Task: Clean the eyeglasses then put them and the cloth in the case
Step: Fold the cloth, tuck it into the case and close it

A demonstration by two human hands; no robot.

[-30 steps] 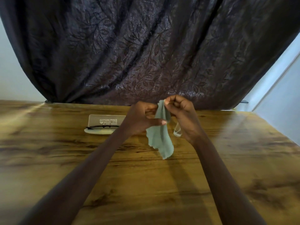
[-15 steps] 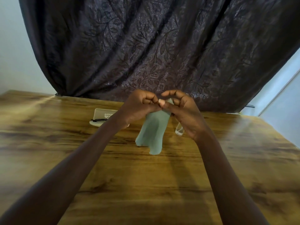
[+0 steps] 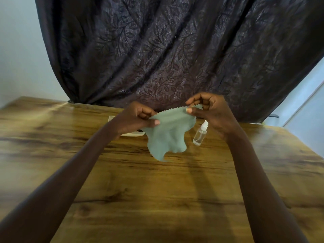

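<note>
Both my forearms reach out over the wood-grain bench, bare, running away from me toward the middle.

Green cloth: held up in the air between my two hands, clear of the bench. Top edge is zigzag-cut and stretched between the grips; the rest hangs down in loose folds, lowest corner toward my left.

Left hand: fingers curled, thumb pressed on the near face of the cloth, pinching its left end.

Right hand: thumb and forefinger pinch the right end of the top edge, the other fingers curled behind it. It sits a little higher than the left.

Small clear spray bottle, white nozzle: on the bench just beyond the cloth, below my right hand, leaning in this view, touching neither.

Pale case: on the bench behind my left hand, mostly hidden by it; only slivers of its edge show.

Far side: dark leaf-patterned curtain hanging behind the bench, pale wall to its left.
</note>
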